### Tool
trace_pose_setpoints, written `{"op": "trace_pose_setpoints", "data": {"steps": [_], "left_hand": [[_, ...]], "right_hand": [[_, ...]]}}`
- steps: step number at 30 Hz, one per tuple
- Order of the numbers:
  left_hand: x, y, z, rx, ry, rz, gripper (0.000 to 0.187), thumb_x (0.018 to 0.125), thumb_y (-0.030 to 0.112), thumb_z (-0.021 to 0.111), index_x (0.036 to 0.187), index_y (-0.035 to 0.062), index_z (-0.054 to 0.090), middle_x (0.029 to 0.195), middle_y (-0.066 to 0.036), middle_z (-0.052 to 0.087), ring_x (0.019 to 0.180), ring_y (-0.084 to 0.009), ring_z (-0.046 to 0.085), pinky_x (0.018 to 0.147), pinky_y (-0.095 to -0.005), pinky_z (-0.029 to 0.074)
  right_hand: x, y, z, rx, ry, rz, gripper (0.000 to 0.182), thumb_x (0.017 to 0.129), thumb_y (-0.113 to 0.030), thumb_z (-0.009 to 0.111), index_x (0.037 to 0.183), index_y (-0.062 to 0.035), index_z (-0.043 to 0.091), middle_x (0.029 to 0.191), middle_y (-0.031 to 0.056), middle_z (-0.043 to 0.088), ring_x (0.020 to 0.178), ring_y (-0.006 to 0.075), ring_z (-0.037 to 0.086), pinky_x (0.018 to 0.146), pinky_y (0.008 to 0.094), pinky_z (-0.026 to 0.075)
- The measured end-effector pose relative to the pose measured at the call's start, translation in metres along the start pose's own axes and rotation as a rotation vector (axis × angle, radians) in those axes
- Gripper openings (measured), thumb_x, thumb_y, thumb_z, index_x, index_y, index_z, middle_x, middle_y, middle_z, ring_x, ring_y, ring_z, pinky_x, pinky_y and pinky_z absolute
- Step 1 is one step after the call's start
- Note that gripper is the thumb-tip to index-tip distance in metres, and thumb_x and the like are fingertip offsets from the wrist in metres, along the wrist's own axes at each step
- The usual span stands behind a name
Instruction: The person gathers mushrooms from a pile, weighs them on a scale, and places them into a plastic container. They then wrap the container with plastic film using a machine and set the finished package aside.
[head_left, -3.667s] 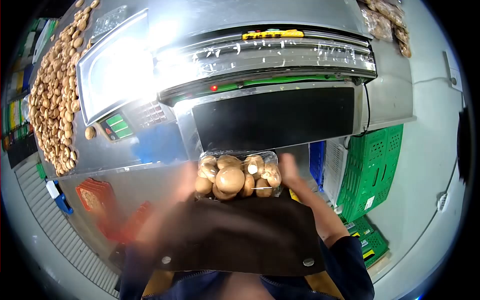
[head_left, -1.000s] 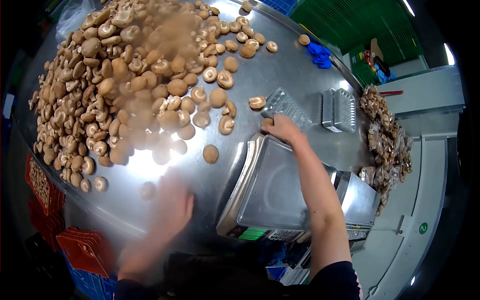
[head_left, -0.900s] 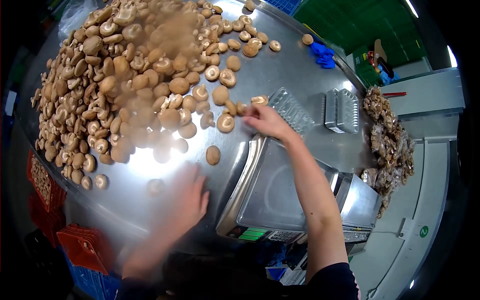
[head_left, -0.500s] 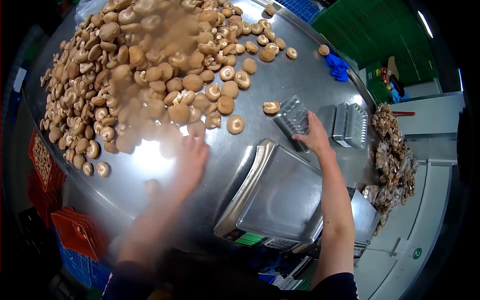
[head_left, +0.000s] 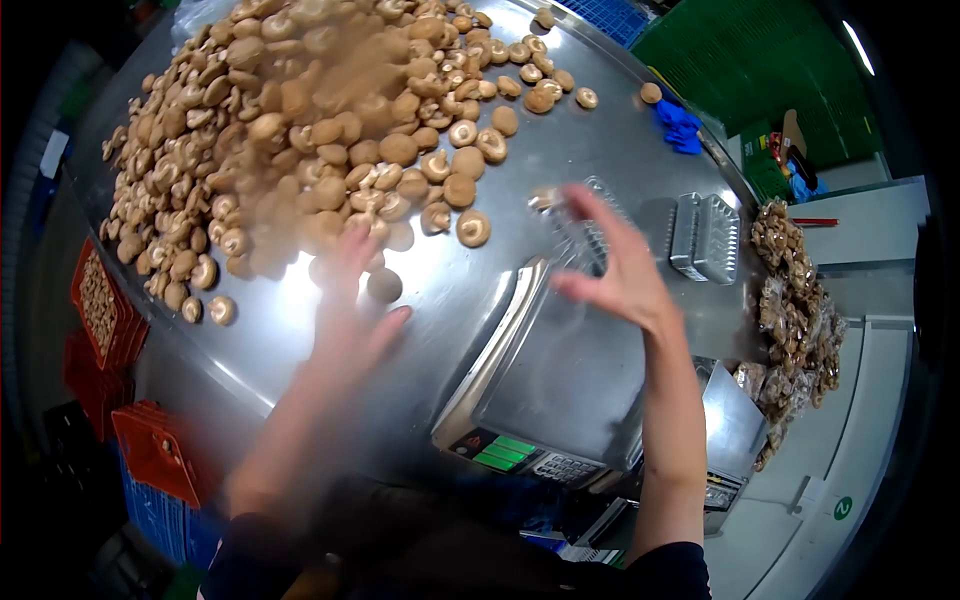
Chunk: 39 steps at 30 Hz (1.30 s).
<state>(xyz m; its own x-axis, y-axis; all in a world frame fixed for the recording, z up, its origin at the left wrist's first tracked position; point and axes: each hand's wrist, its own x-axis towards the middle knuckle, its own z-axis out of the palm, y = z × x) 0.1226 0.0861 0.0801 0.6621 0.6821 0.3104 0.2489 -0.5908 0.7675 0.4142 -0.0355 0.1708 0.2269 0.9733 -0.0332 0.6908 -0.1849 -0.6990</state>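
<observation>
My left hand (head_left: 350, 310) is blurred, fingers and thumb apart, over the bare metal near the front of a heap of brown mushrooms (head_left: 398, 150). A single mushroom (head_left: 384, 286) lies beside its fingers. My right hand (head_left: 630, 265) is spread wide, thumb apart from the fingers, over a clear plastic tray (head_left: 597, 240). Parts of the tray are hidden behind this hand, and I see no firm grip on it. One loose mushroom (head_left: 543, 201) is at the tray's left edge, slightly blurred.
A weighing scale (head_left: 560, 370) stands in front of my right hand. More clear trays (head_left: 705, 238) lie to the right, near bagged mushrooms (head_left: 790, 310). A blue glove (head_left: 680, 128) is by the far edge. Red baskets (head_left: 155, 450) and green crates (head_left: 750, 60) stand around the table.
My right hand has moved left and its fingers have spread wider over the tray. My left hand has shifted slightly left and up, its thumb now apart from the fingers.
</observation>
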Motion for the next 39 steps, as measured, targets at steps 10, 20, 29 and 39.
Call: {"op": "trace_pose_setpoints", "data": {"steps": [10,20,29,39], "left_hand": [[-0.096,0.006,-0.063,-0.664,-0.152,-1.135,0.022,0.101,0.018,0.041,0.106,-0.0034,0.044,0.088,-0.015,0.065,0.052,-0.0204,0.065,0.034,-0.0234,0.045],[-0.123,-0.077,-0.038,-1.248,-0.026,-1.450,0.029,0.093,-0.002,0.044,0.121,-0.0045,0.038,0.104,-0.028,0.063,0.059,-0.0230,0.063,0.049,-0.0281,0.056],[0.042,-0.159,-0.007,-0.939,0.332,-1.045,0.028,0.091,-0.004,0.029,0.110,-0.0091,0.049,0.073,-0.017,0.059,0.045,-0.0162,0.052,0.032,-0.0238,0.033],[0.002,-0.143,0.006,-0.931,0.381,-0.859,0.037,0.087,-0.008,0.035,0.122,-0.0032,0.048,0.068,-0.013,0.059,0.042,-0.0145,0.050,0.032,-0.0243,0.031]], "right_hand": [[-0.068,-0.036,0.158,1.299,-0.496,0.763,0.069,0.097,-0.047,0.042,0.146,-0.0009,0.025,0.120,0.0233,0.057,0.101,0.0294,0.063,0.088,0.0375,0.053],[-0.041,-0.035,0.234,0.328,-0.198,0.698,0.028,0.090,0.001,0.045,0.116,0.0100,0.050,0.064,0.0160,0.062,0.047,0.0202,0.061,0.043,0.0339,0.049],[0.130,0.034,0.269,0.777,0.219,0.590,0.021,0.097,0.001,0.037,0.109,0.0093,0.051,0.090,0.0173,0.063,0.053,0.0211,0.064,0.044,0.0285,0.054],[0.098,0.024,0.252,1.032,0.172,0.579,0.031,0.099,-0.003,0.039,0.129,0.0029,0.045,0.104,0.0179,0.062,0.060,0.0212,0.065,0.053,0.0283,0.058]]}}
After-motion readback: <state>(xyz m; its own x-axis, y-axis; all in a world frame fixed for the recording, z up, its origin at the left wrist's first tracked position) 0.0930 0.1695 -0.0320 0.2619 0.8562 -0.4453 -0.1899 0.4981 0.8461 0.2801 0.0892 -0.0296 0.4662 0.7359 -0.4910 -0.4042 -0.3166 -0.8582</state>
